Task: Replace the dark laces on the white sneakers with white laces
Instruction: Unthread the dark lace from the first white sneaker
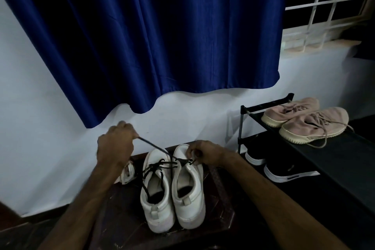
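Two white sneakers (pixel 157 195), one dark lace (pixel 154 146), left hand (pixel 115 144), right hand (pixel 207 152)

Raised left hand (pixel 116 144) pinches dark lace (pixel 154 147); right hand (pixel 206 152) grips sneaker (pixel 192 215).

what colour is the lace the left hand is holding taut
Black; the lace held by the left hand shows best in the head view.

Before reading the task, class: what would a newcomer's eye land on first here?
The blue curtain fills the top. Below it, a left hand pulls a dark lace taut from the white sneakers while the right hand pinches it. Pink sneakers sit on a black rack, right.
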The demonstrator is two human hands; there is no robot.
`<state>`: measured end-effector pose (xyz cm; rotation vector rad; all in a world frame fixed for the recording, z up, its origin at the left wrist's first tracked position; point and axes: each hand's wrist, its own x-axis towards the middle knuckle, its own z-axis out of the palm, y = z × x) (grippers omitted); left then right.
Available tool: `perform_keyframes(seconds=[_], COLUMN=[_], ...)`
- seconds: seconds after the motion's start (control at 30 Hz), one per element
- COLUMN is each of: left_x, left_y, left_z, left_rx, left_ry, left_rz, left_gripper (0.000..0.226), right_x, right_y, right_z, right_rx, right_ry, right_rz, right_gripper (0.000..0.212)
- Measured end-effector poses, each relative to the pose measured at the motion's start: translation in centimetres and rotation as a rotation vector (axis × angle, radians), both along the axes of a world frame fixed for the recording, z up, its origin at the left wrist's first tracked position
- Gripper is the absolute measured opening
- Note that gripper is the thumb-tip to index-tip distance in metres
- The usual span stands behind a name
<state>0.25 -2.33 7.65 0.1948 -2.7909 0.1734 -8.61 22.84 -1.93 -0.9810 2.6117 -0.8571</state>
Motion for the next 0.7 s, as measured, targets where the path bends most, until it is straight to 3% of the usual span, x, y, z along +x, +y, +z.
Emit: perform_keyframes(seconds=[0.07,0.2,0.27,0.37,0.5,0.7], left_x=[0.0,-0.3,-0.8,-1.3,-2.0,-1.8], left_y=[0.3,4.2,6.5,8.3,9.0,11.0], left_z=[-0.6,-1.9,-2.2,-2.7,-2.6,-2.2], left_rx=[-0.017,0.272,0.334,0.258,0.157,-0.178], left_ry=[-0.14,-0.177,-0.293,-0.453,-0.455,-0.486], left_rz=[-0.014,-0.304,-0.385,-0.388,-0.36,-0.341], left_gripper=[0.021,0.023,0.019,0.015,0.015,0.028], right_x=[-0.2,-0.2,-0.1,-0.2,-0.3,-0.4], right_y=[0.1,0.0,-0.1,-0.2,-0.3,-0.2], right_z=[-0.1,0.0,0.0,-0.2,-0.3,-0.7], right_rx=[0.012,0.023,0.022,0.039,0.047,0.0], right_ry=[-0.016,0.011,0.032,0.044,0.041,0.027], right_rz=[0.009,0.02,0.012,0.003,0.011,0.023], right_gripper=[0.029,0.029,0.03,0.032,0.028,0.03])
